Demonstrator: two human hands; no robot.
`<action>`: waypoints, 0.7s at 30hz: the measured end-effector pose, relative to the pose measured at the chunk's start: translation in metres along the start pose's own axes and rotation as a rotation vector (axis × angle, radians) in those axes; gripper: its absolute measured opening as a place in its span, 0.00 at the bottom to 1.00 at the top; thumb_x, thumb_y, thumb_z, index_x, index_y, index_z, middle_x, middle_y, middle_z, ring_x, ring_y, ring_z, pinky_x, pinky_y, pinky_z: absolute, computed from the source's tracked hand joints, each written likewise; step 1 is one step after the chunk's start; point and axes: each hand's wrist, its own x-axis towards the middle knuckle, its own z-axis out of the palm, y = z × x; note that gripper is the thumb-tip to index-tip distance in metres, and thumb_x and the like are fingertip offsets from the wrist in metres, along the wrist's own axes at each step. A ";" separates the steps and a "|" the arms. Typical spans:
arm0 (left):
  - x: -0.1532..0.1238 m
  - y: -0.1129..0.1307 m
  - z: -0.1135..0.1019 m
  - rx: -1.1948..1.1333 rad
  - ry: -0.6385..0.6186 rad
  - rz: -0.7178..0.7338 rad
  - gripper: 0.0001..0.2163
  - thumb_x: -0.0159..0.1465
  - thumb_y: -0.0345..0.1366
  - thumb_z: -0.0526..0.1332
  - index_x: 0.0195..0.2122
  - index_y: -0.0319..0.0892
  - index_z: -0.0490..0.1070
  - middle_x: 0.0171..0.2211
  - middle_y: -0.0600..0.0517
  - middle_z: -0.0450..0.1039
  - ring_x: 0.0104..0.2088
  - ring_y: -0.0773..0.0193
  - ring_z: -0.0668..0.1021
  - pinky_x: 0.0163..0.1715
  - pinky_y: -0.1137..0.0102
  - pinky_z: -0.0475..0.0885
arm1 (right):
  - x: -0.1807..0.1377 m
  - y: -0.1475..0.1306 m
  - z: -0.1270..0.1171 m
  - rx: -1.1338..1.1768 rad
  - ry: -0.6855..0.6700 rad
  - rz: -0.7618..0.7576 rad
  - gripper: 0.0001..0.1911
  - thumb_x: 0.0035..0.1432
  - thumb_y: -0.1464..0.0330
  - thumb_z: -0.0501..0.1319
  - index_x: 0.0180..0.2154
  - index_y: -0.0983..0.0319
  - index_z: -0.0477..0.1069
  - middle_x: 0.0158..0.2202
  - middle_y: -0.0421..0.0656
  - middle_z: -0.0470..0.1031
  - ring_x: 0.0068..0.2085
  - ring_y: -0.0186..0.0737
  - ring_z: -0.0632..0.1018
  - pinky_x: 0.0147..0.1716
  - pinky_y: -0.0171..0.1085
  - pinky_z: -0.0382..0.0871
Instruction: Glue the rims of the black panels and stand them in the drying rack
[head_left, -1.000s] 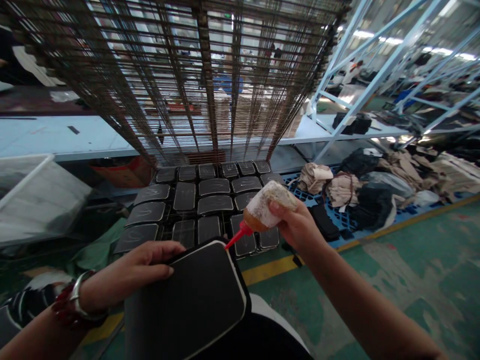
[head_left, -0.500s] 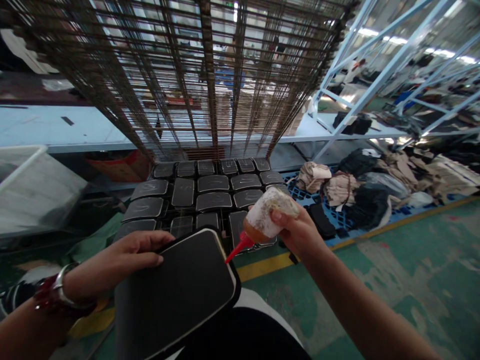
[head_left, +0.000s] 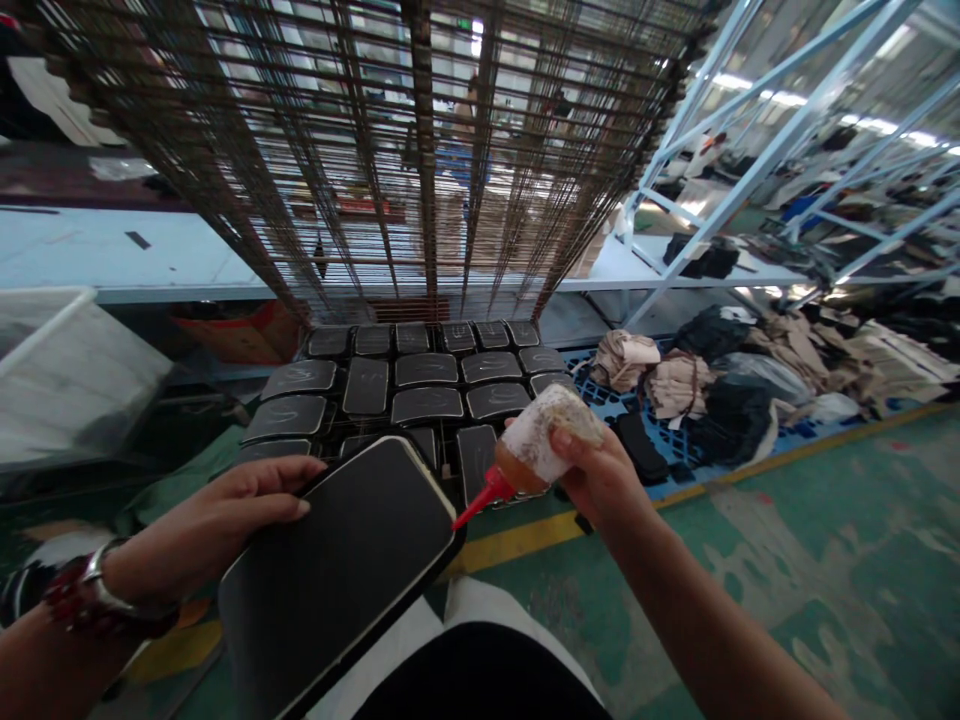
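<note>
Left hand pinches the black panel before the stacked pads; right hand wraps the squeeze bottle, its red nozzle now advanced to a corner, this edge apparently nearly traced.

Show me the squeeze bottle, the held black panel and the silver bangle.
Squeeze bottle (head_left: 534,442), head view: whitish body.
Black panel (head_left: 345,570), head view: middle of its face.
Silver bangle (head_left: 95,578), head view: band's curve.

The worn green floor carries a yellow line. Pale-blue metal framing rises at the right. Bright strip lights glow beyond.
</note>
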 end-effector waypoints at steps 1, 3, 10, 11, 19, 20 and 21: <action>-0.001 0.000 0.001 -0.031 0.024 -0.003 0.19 0.41 0.34 0.76 0.36 0.40 0.78 0.35 0.42 0.83 0.32 0.44 0.83 0.31 0.58 0.80 | 0.001 0.001 0.000 0.016 0.027 -0.008 0.20 0.43 0.63 0.76 0.39 0.59 0.77 0.34 0.42 0.78 0.34 0.41 0.77 0.35 0.36 0.73; -0.003 -0.002 0.003 -0.088 0.070 -0.008 0.20 0.40 0.33 0.77 0.36 0.41 0.78 0.35 0.43 0.83 0.32 0.46 0.83 0.31 0.60 0.80 | 0.003 0.005 0.002 0.046 0.087 -0.028 0.20 0.42 0.63 0.77 0.38 0.60 0.77 0.34 0.42 0.79 0.35 0.40 0.78 0.36 0.36 0.74; -0.008 -0.010 0.005 -0.191 0.066 -0.044 0.24 0.44 0.32 0.77 0.43 0.41 0.75 0.41 0.44 0.82 0.38 0.48 0.83 0.38 0.59 0.80 | 0.011 0.017 0.011 0.143 0.246 -0.086 0.18 0.42 0.65 0.77 0.36 0.61 0.78 0.33 0.39 0.79 0.33 0.38 0.78 0.33 0.33 0.75; -0.008 -0.012 0.004 -0.208 0.056 -0.048 0.24 0.45 0.32 0.77 0.43 0.41 0.75 0.42 0.44 0.82 0.38 0.48 0.83 0.39 0.59 0.80 | 0.011 0.019 0.012 0.148 0.255 -0.087 0.18 0.42 0.65 0.77 0.36 0.61 0.78 0.33 0.39 0.79 0.33 0.38 0.79 0.32 0.34 0.75; -0.006 -0.026 -0.005 -0.247 -0.001 -0.053 0.19 0.53 0.31 0.73 0.46 0.40 0.74 0.44 0.42 0.81 0.39 0.49 0.83 0.41 0.57 0.79 | 0.008 0.035 0.016 0.125 0.279 -0.053 0.20 0.41 0.64 0.78 0.36 0.62 0.77 0.32 0.39 0.77 0.31 0.38 0.77 0.27 0.34 0.73; -0.007 -0.026 -0.005 -0.251 -0.009 -0.056 0.19 0.53 0.31 0.73 0.46 0.40 0.74 0.44 0.42 0.81 0.39 0.49 0.83 0.41 0.57 0.79 | 0.007 0.036 0.017 0.120 0.277 -0.048 0.19 0.41 0.64 0.78 0.36 0.61 0.76 0.32 0.39 0.77 0.31 0.37 0.76 0.27 0.34 0.73; -0.007 -0.026 -0.005 -0.256 -0.005 -0.053 0.19 0.53 0.31 0.73 0.46 0.40 0.74 0.44 0.42 0.81 0.39 0.49 0.83 0.41 0.56 0.79 | 0.005 0.038 0.019 0.114 0.274 -0.043 0.19 0.41 0.64 0.78 0.35 0.61 0.76 0.31 0.39 0.77 0.30 0.37 0.76 0.28 0.34 0.73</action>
